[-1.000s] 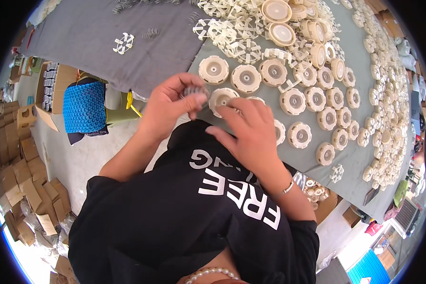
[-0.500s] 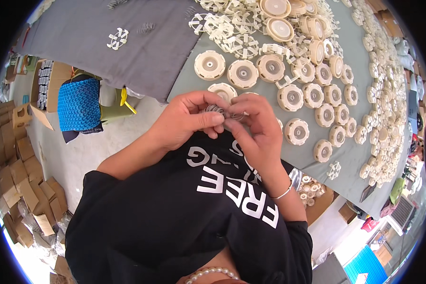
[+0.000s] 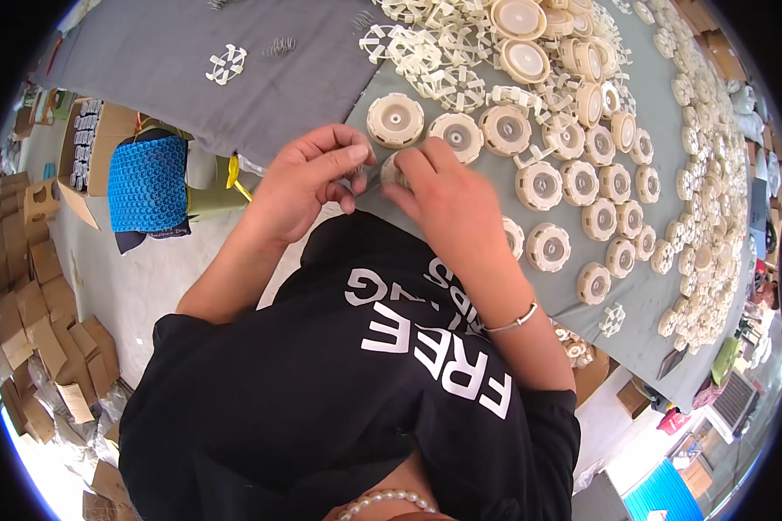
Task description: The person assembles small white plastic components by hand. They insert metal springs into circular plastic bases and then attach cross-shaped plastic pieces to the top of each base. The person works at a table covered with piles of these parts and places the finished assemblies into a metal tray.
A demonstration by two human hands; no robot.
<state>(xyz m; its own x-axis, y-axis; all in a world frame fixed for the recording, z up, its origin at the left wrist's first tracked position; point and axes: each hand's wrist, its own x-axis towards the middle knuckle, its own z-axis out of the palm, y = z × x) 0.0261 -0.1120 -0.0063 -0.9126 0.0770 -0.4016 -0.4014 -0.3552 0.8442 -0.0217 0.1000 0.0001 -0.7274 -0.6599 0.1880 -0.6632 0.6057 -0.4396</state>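
Observation:
My left hand is at the near edge of the table, fingers pinched around a small grey coil spring that is mostly hidden. Just to its right, my right hand has its fingertips on a round cream plastic cap at the table's near edge; the fingers cover much of it. Beyond the hands lie more round cream caps, among them one cap with a small hub in the middle and another cap beside it.
Several cream caps spread over the grey-green cloth to the right. White spoked rings are heaped at the back. On the dark grey cloth lie a spoked ring and a loose spring. A blue cushion stands left, near cardboard boxes.
My hands, together on the springs before, have drawn apart. The left has moved left and slightly away with a spring; the right has reached onto a cream cap.

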